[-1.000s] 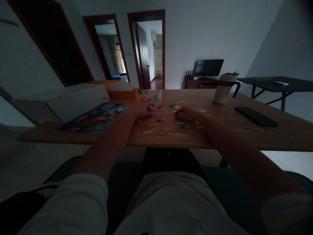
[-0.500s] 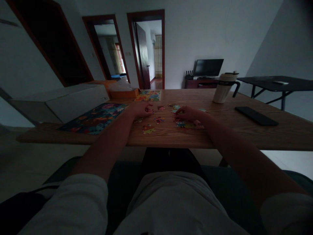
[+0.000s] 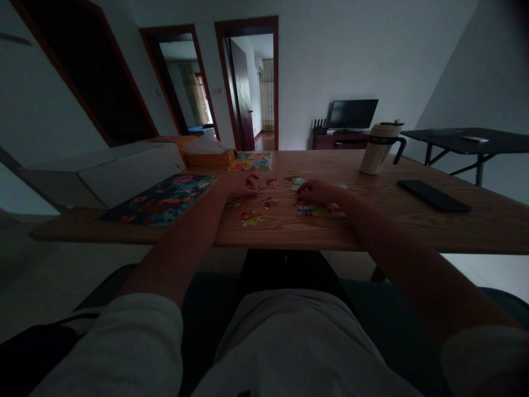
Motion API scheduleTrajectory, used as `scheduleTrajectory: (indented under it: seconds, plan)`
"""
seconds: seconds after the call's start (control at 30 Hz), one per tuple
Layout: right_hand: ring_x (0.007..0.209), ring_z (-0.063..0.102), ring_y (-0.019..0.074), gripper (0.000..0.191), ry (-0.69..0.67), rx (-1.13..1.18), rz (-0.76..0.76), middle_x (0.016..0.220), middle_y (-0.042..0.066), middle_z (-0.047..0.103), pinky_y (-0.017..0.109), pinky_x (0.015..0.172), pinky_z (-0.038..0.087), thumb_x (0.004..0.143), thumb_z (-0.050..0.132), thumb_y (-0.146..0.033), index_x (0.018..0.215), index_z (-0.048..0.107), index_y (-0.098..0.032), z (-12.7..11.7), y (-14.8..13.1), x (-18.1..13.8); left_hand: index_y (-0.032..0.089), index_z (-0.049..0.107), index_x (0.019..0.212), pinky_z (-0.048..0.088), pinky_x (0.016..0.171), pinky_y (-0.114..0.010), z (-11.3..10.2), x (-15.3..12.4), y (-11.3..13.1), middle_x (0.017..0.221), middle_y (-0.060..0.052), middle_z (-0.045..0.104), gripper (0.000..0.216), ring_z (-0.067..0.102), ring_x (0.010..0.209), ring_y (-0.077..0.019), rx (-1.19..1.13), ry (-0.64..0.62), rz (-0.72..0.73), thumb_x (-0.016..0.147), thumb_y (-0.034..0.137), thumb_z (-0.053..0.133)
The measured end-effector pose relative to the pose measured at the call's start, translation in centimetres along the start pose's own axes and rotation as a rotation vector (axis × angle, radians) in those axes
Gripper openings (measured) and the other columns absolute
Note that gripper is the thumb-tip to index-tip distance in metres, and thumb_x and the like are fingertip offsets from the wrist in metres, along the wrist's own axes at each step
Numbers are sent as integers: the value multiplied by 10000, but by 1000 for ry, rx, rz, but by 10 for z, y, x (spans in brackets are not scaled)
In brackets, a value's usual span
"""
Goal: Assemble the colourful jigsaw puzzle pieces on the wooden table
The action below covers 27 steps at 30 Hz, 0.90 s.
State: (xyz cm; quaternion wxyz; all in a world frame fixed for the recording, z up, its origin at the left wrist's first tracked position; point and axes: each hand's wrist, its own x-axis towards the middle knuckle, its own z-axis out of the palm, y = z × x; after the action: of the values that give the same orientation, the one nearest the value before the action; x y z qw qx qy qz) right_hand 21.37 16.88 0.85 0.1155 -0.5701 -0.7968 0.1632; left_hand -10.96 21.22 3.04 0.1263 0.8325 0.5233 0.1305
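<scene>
Table [image 3: 413,226]: near edge bare below the loose pieces [image 3: 268,203]; open wood at right up to the phone [image 3: 433,196] and mug [image 3: 379,148].
Left hand [image 3: 242,185]: fingers curled on a piece [image 3: 253,187], grip unclear.
Right hand [image 3: 320,193]: palm down over a joined cluster [image 3: 311,210], grip unclear.
Orange box [image 3: 209,157], far left: contents unclear.

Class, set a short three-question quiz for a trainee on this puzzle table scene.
1. True or false: the mug stands on the person's right side of the wooden table.
2. What flat dark thing lies near the mug?
3. Which hand rests on joined puzzle pieces: A left hand, B right hand?

Key: 1 true. 2 a phone. 3 B.
</scene>
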Motion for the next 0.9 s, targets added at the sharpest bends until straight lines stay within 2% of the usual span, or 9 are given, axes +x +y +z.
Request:
scheduleTrajectory:
  seconds: [0.1,0.23,0.33,0.43,0.5,0.57,0.67,0.77,0.9]
  plan:
    - [816,717,221,455,8,-7,-8,999,93,789,311,775,555,958,659,-562,1264,761,-241,0,-1,-1,232,524,1435,518,912,-321,3,-1,1,1268,-94,705,748,675,1129,-252,25,0,37,779,501,766]
    - [909,724,230,432,36,-28,-43,1100,99,783,320,864,554,954,672,-559,1238,775,-250,0,-1,-1,228,506,1448,523,901,-334,4,0,3,1197,-80,726,719,693,1070,-240,-9,-18,38,806,456,736]
    - [948,725,230,410,37,-33,-45,1120,98,780,313,895,547,959,674,-538,1224,779,-243,1,-1,0,229,540,1403,524,895,-335,4,1,6,1186,-78,719,678,686,1038,-236,30,42,35,793,437,750]
    - [920,728,224,405,29,-26,-34,1099,98,784,301,856,552,976,653,-515,1239,772,-231,1,-1,0,223,586,1348,516,898,-326,5,1,19,1206,-84,708,608,673,1038,-232,65,136,88,801,439,742]
    - [914,728,223,398,30,-34,-38,1101,93,784,298,839,553,970,662,-499,1247,769,-233,0,-2,0,204,624,1300,513,883,-321,8,3,36,1155,-84,721,543,676,1004,-226,65,142,160,822,442,720]
    - [917,728,223,384,29,-56,-45,1107,89,783,294,832,553,963,669,-478,1244,771,-237,0,-3,-1,190,664,1238,513,846,-310,14,5,57,1103,-80,734,477,681,957,-217,60,46,238,829,430,707]
    - [909,729,224,397,31,-73,-34,1108,93,781,293,810,554,964,657,-471,1265,762,-234,-1,-3,-2,216,687,1250,513,795,-303,21,12,83,1116,-72,740,513,688,925,-217,54,-144,276,779,413,744]
    - [899,730,228,424,21,-57,-17,1099,96,782,300,801,556,958,662,-481,1296,748,-240,-1,-3,-1,237,737,1183,506,786,-327,26,20,94,1076,-71,749,476,687,919,-238,99,-186,307,758,451,761]
    - [912,731,242,439,29,-73,-19,1112,112,780,318,844,553,952,667,-498,1291,758,-235,-1,-5,-1,240,765,1103,487,719,-310,30,20,94,948,-45,763,384,682,818,-214,80,-194,280,817,491,719]
